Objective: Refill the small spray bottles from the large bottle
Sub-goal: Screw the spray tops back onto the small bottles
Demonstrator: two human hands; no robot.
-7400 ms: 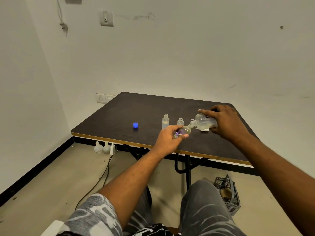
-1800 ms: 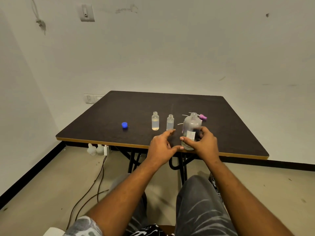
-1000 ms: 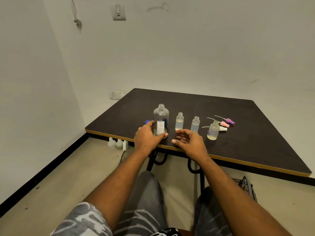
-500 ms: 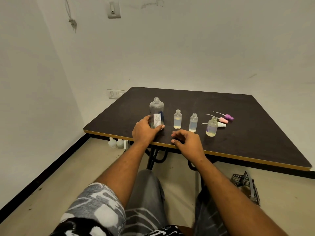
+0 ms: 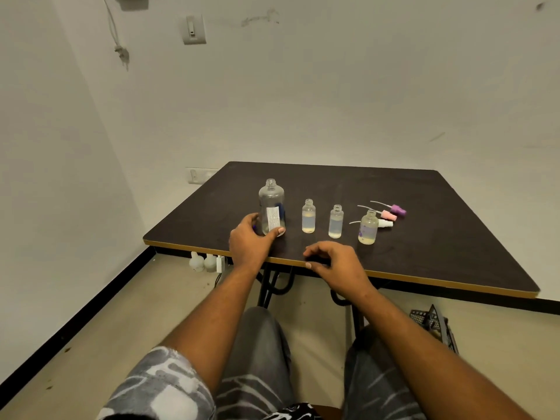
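Nearest, the right hand [image 5: 335, 263] hovers at the front edge of the surface [image 5: 439, 262], fingers loosely curled and apart, its grip holding nothing. Just beyond and to the left, the left hand [image 5: 251, 242] has its grip wrapped on the base of the large bottle [image 5: 271, 207], which stands upright, uncapped and almost empty, with only a shallow pool at the bottom.

Further right along the same row stand three small spray bottles, all open-necked: the first small bottle [image 5: 308, 215], the second small bottle [image 5: 336, 221], and the rounder third bottle [image 5: 368, 227], each partly filled with pale liquid. Behind the third lie the spray heads [image 5: 391, 214], pink, purple and white, off their bottles.

The pouring looks about finished, so the step in hand seems to be setting the large bottle down. It would go best released gently with its base flat, well apart from the narrow bottles, which would tip easily at a nudge. The spray heads then want refitting.
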